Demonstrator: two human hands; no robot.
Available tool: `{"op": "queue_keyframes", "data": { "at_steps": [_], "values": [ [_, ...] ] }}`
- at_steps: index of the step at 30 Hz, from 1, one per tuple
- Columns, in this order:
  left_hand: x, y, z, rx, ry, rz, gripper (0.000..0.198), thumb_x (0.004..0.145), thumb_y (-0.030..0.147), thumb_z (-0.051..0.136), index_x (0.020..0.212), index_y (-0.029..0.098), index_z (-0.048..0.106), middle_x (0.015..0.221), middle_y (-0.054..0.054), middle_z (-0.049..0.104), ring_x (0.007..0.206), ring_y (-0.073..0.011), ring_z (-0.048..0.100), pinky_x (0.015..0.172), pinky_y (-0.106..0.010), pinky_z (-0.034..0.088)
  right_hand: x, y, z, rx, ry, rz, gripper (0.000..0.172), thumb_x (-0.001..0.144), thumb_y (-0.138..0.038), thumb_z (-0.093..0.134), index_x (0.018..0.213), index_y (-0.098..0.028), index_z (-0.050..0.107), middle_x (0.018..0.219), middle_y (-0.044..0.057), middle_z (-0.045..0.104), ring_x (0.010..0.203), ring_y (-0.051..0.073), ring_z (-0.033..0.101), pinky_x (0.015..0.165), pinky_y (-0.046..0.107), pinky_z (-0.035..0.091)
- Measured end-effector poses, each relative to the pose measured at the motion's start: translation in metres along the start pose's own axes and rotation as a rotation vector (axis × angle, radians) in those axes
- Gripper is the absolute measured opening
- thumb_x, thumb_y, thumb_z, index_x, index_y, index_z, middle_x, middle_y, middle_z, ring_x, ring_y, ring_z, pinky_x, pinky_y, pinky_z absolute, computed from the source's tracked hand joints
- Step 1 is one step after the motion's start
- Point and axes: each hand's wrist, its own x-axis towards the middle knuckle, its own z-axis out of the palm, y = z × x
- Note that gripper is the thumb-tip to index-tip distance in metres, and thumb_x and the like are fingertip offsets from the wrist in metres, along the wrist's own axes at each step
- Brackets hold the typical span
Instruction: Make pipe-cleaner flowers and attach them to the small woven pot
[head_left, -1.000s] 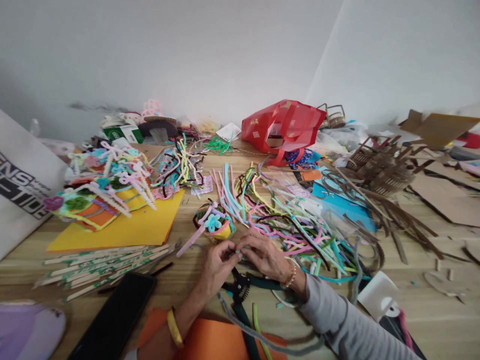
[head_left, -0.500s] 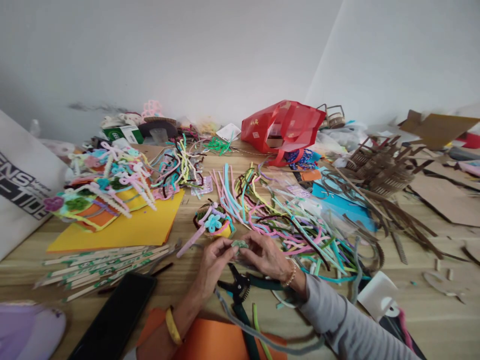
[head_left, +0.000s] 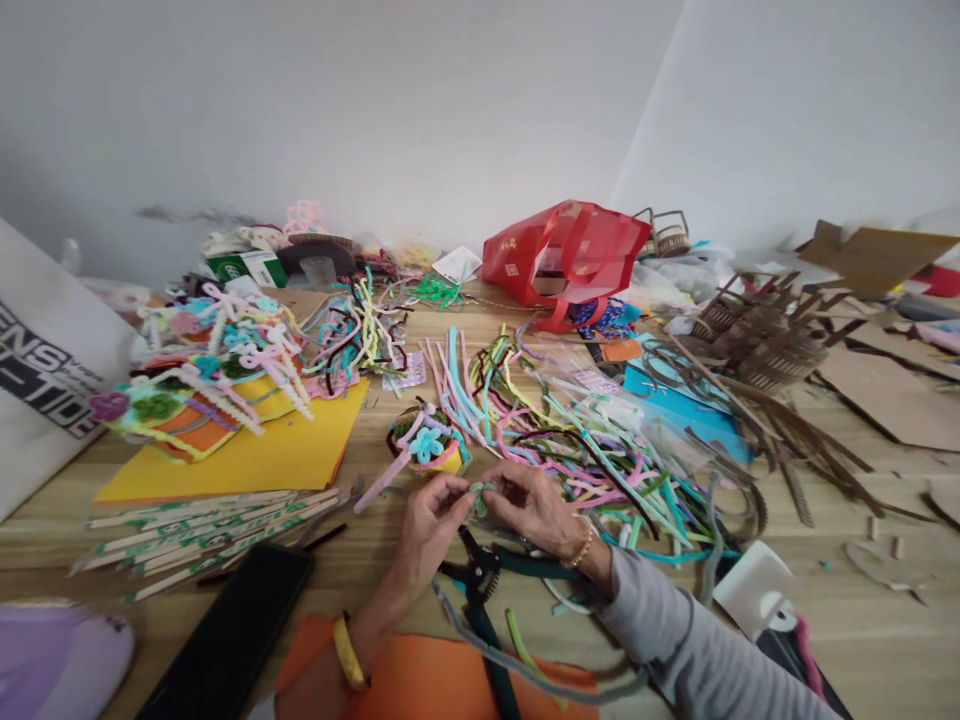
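My left hand [head_left: 429,518] and my right hand [head_left: 534,508] meet over the wooden table [head_left: 360,560], both pinching a small green pipe-cleaner piece [head_left: 478,493] between their fingertips. A long grey-green pipe cleaner [head_left: 525,672] trails from under my hands toward me. Just beyond my fingers sits a small basket with a blue pipe-cleaner flower [head_left: 427,445]. Black-and-green pliers [head_left: 480,580] lie on the table under my wrists.
A heap of coloured pipe cleaners [head_left: 592,450] spreads right of my hands. Yellow paper [head_left: 255,455] with finished flower pieces [head_left: 210,370] lies at left, wrapped sticks [head_left: 202,530] and a black phone [head_left: 232,640] nearer. A red bag [head_left: 566,250] and cardboard strips [head_left: 765,340] stand behind.
My fingers have turned and worked the small green piece, lifting it slightly off the table. Both hands stay in nearly the same place.
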Motion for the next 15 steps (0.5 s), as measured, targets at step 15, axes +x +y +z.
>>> {"op": "queue_keyframes", "data": {
  "at_steps": [15],
  "values": [
    [-0.0003, -0.0027, 0.0008, 0.11, -0.01, 0.026, 0.008, 0.071, 0.023, 0.063, 0.066, 0.016, 0.062, 0.062, 0.001, 0.06, 0.06, -0.0131, 0.053, 0.057, -0.023, 0.042, 0.0, 0.0027, 0.0005, -0.113, -0.032, -0.057, 0.012, 0.087, -0.022, 0.054, 0.09, -0.016, 0.063, 0.08, 0.003, 0.064, 0.072, 0.015, 0.056, 0.064, 0.024, 0.042]
  ]
}}
